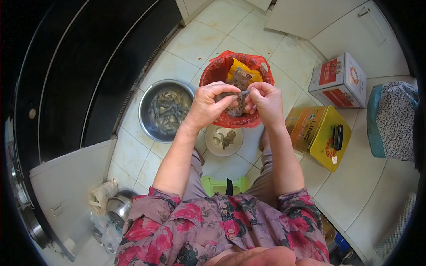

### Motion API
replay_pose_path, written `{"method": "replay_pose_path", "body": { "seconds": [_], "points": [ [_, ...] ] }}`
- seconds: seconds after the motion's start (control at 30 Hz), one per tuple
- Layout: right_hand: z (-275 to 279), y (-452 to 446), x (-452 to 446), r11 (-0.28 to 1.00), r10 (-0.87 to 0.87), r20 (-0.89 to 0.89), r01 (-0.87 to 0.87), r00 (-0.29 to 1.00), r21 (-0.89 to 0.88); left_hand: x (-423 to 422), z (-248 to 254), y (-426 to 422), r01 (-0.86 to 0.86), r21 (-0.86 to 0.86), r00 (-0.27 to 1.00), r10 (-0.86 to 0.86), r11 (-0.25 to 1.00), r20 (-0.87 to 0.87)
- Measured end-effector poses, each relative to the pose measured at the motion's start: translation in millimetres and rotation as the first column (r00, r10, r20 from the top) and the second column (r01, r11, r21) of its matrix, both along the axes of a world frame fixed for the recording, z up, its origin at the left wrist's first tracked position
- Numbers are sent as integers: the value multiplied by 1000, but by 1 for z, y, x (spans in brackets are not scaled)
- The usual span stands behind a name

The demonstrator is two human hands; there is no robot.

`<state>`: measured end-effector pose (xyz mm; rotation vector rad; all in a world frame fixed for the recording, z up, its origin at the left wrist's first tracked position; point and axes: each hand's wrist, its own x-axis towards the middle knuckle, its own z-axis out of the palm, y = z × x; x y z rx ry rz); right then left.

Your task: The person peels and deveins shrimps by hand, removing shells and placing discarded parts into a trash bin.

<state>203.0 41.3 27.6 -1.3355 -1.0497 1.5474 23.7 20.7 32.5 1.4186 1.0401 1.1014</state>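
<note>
My left hand [207, 104] and my right hand [267, 101] meet above a bin lined with a red plastic bag [214, 68]. Between their pinched fingertips is a small greyish shrimp [242, 95], partly covered by the fingers. Inside the bag lie a yellow packet [254, 76] and brownish scraps. To the left, a round metal basin [143, 116] holds many grey shrimp [168, 111] in what looks like water. Below my hands, a white plate [223, 152] on the floor carries several shrimp pieces [228, 139] that look peeled.
A light green stool [213, 184] is between my legs. At right stand a yellow-green tin [316, 141] with a black handle and a white-and-red carton [339, 80]. Dark cabinet fronts [104, 57] run along the left. A metal pot [119, 206] and bags sit lower left.
</note>
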Motion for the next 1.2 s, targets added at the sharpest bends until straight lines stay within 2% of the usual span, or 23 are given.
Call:
{"method": "replay_pose_path", "body": {
  "seconds": [0.13,0.17,0.23,0.33,0.37,0.4,0.43,0.53,0.6,0.63,0.7,0.77,0.87,0.93,1.03,1.1,1.13,1.2],
  "points": [
    [-4,0,-5,991,-94,44,89,995,98,5,-4,1,-50,-52,997,53,997,58],
    [-6,0,-6,991,-94,44,90,995,99,6,-5,1,-72,-107,989,85,992,118],
    [-8,0,-8,966,-151,129,118,980,229,9,-7,2,-92,-163,977,121,982,176],
    [-6,1,-9,966,-153,112,125,982,224,10,-8,5,-84,-254,958,149,964,245],
    [-5,2,-7,966,-152,112,124,982,226,9,-9,6,-62,-331,933,172,942,315],
    [-5,3,-3,980,-87,41,78,995,183,8,-7,7,-33,-404,902,201,914,382],
    [-5,3,-1,989,-24,-34,28,999,143,8,-5,7,-35,-404,901,203,914,382],
    [-5,1,0,982,57,48,-65,997,177,6,-3,7,39,-405,910,135,913,392],
    [-6,0,-1,975,85,55,-95,995,199,7,-9,7,74,-337,960,26,939,280],
    [-7,-1,-1,967,112,62,-123,992,222,8,-10,6,72,-339,959,27,938,281],
    [-8,-1,0,962,130,56,-140,990,235,10,-10,6,12,-266,984,37,964,176],
    [-7,-2,-2,956,150,50,-158,987,249,8,-8,5,-4,-261,984,50,965,170],
    [-3,-4,-6,952,230,-56,-213,971,218,5,-10,4,-5,-265,981,57,964,186],
    [-7,-4,-5,938,261,62,-268,963,220,3,-8,4,5,-278,977,55,961,207],
    [-3,-4,-5,940,258,115,-277,959,200,1,-5,4,-15,-303,990,56,953,129],
    [-4,-4,-5,939,257,152,-283,954,193,2,-7,3,-53,-179,998,58,982,19],
    [-5,-4,-5,939,254,188,-288,949,188,2,-10,4,-54,-179,998,59,982,19],
    [-9,-5,-8,937,222,225,-272,949,219,2,-13,4,-101,-113,990,88,988,-112]
  ]
}}
